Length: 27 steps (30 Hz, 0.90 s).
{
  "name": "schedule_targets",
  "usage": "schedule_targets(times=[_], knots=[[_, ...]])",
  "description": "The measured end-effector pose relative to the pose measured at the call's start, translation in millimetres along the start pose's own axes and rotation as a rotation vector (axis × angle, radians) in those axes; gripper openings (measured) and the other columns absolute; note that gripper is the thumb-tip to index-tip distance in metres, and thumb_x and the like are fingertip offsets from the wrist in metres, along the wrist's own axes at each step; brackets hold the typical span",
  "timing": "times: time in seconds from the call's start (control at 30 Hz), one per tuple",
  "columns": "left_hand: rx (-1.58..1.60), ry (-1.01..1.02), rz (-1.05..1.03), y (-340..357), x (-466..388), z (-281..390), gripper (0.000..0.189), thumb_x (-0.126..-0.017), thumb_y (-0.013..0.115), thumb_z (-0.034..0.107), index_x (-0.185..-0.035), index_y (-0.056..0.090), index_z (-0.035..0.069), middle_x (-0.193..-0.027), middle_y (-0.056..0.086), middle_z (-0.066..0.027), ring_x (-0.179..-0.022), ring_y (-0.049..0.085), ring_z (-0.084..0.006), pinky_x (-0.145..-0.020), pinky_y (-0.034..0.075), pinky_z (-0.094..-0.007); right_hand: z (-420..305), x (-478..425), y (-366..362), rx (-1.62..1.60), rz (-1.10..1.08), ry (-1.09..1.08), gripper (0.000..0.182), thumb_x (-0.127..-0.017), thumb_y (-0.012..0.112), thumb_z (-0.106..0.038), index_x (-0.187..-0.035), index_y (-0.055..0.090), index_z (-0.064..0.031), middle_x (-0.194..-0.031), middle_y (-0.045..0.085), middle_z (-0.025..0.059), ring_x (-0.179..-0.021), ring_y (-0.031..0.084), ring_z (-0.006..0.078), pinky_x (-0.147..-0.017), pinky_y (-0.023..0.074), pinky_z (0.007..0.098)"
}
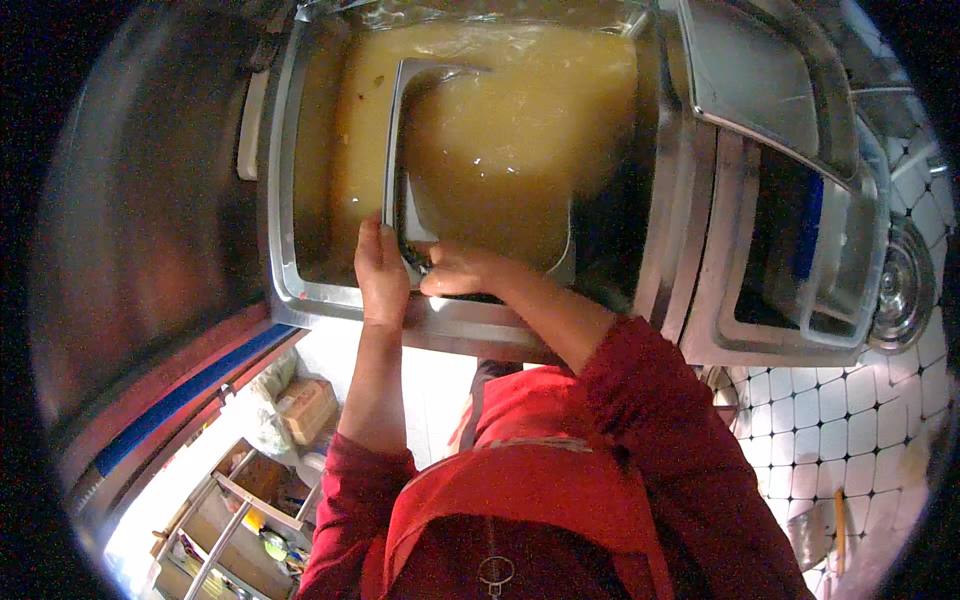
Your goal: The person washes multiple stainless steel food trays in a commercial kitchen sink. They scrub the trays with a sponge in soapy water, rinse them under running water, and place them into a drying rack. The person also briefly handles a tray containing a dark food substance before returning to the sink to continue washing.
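A stainless steel sink [435, 319] in front of me holds cloudy yellowish water [367, 112]. A rectangular metal pan [391, 142] sits partly under the water, its left rim standing above the surface. My left hand [381, 262] grips that rim at the near left corner, thumb along the edge. My right hand [465, 270] reaches across to the inside of the same corner, its fingers curled against the pan wall. A small dark patch shows by those fingertips; whether they hold something there, I cannot tell. The pan's right side is blurred by the murky water.
To the right, a second basin [720, 330] holds a clear plastic tub [832, 322], with a metal tray [757, 67] leaning above it. A round metal lid [900, 285] lies beyond. A shelf rack [255, 495] and a cardboard box [307, 409] stand at lower left.
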<state>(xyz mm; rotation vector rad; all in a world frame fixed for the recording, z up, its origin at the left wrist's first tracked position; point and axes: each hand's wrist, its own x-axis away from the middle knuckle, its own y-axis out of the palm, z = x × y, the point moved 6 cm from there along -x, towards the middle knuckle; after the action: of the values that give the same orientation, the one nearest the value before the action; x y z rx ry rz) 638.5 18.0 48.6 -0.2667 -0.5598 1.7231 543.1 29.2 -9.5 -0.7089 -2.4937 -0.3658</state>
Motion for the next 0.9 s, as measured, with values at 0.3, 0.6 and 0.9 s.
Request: schedule_targets(times=[0.3,0.6,0.9], knots=[[-0.105,0.024,0.026,-4,-4,-9,0.019,-0.090,0.040,0.009,-0.103,0.049,-0.002,-0.080,0.054,-0.0089,-0.073,0.048,-0.0145,-0.068,0.041,-0.0276,-1,13,-5,0.086,-0.050,-0.006,0.052,-0.064,0.055,-0.017,-0.112,0.049,0.0038,-0.096,0.060,0.0165,-0.086,0.057,0.0234,-0.075,0.0445,0.0325],[-0.044,-0.028,-0.016,-1,0,-16,0.019,-0.089,0.043,0.008,-0.103,0.048,-0.004,-0.086,0.057,-0.0141,-0.078,0.051,-0.0185,-0.075,0.042,-0.0294,31,36,-18,0.142,-0.071,-0.002,0.051,-0.063,0.052,-0.017,-0.113,0.055,-0.0031,-0.096,0.063,0.0141,-0.081,0.058,0.0223,-0.072,0.0453,0.0342],[-0.024,-0.005,0.003,-5,-2,-13,0.020,-0.090,0.042,0.011,-0.102,0.049,-0.003,-0.087,0.057,-0.0144,-0.080,0.051,-0.0203,-0.077,0.041,-0.0291,18,36,-26,0.320,0.077,-0.129,0.043,-0.068,0.048,-0.030,-0.097,0.061,-0.0009,-0.086,0.063,0.0168,-0.076,0.060,0.0281,-0.067,0.0443,0.0416]])
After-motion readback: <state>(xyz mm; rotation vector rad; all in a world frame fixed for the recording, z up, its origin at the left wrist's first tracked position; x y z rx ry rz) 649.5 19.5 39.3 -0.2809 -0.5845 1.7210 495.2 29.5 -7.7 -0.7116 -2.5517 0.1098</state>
